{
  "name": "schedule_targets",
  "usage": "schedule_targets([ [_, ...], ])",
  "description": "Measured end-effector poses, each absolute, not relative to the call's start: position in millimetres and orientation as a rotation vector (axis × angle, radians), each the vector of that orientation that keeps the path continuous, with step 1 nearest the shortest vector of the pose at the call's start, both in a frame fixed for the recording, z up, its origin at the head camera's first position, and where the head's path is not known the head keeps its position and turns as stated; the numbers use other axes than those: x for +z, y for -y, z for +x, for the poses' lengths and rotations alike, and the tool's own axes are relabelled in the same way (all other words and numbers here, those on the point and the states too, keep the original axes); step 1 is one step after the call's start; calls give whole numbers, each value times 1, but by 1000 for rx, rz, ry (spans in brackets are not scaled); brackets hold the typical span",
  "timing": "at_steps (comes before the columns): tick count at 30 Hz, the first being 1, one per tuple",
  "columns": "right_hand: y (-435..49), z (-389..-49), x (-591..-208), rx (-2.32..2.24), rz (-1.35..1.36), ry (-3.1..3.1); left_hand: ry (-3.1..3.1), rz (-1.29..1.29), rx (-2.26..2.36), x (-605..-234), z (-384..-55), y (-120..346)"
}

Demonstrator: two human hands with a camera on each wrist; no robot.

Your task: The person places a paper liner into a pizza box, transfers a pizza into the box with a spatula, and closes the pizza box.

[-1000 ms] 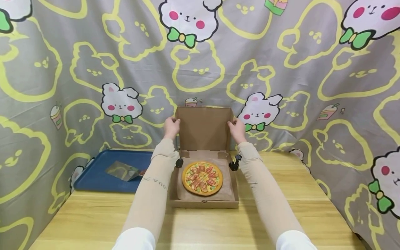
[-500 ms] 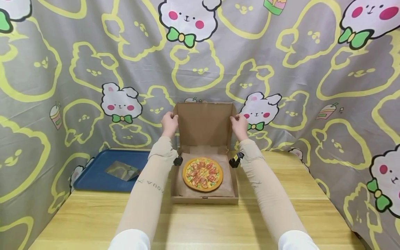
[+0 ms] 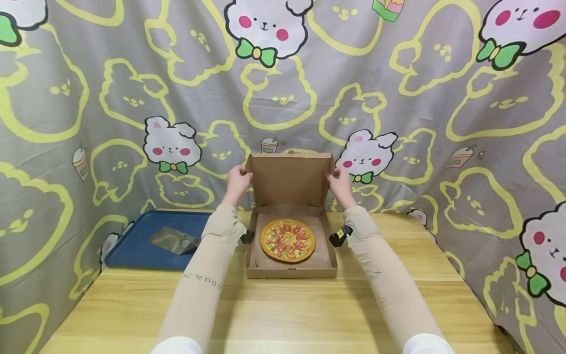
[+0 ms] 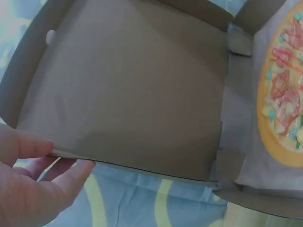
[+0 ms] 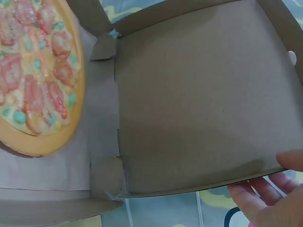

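Note:
In the head view, a brown cardboard pizza box point(image 3: 292, 273) stands on the table with its lid point(image 3: 292, 179) raised at the back. Inside, on brown paper, lies a round pizza point(image 3: 288, 240) with a thick orange-yellow crust. My left hand point(image 3: 239, 184) pinches the left side edge of the lid; the left wrist view has the thumb point(image 4: 33, 145) on the inner face and other fingers outside. At the opposite side edge, my right hand point(image 3: 341, 185) pinches the lid too, its thumb point(image 5: 289, 160) inside the flap.
A blue tray point(image 3: 137, 246) sits on the table to the left, bearing a shiny metal triangular piece point(image 3: 172, 240) partly hidden by my left sleeve. The wooden table point(image 3: 283, 314) reaches to a patterned grey curtain point(image 3: 283, 108) behind the lid.
The box has slid a little away from me with the pizza in it. Its lid rose slightly, then lowered a little. Both hands have kept their pinch on the lid edges.

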State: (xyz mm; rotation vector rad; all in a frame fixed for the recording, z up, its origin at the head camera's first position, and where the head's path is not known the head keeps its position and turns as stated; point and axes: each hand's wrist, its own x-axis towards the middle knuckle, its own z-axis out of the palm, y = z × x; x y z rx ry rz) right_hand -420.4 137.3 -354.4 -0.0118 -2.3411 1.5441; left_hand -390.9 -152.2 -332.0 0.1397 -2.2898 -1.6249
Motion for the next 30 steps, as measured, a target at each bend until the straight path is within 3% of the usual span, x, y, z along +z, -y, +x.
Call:
schedule_targets([
  [14,-151,-380,-372,1744,155,2391,2483,24,-1610,-339,-341,161],
  [24,-167,-351,-391,1766,281,2465,2529,-22,-1891,-360,-307,165],
  [30,-176,-334,-406,1738,413,2533,2615,-52,-1788,-376,-289,168],
])
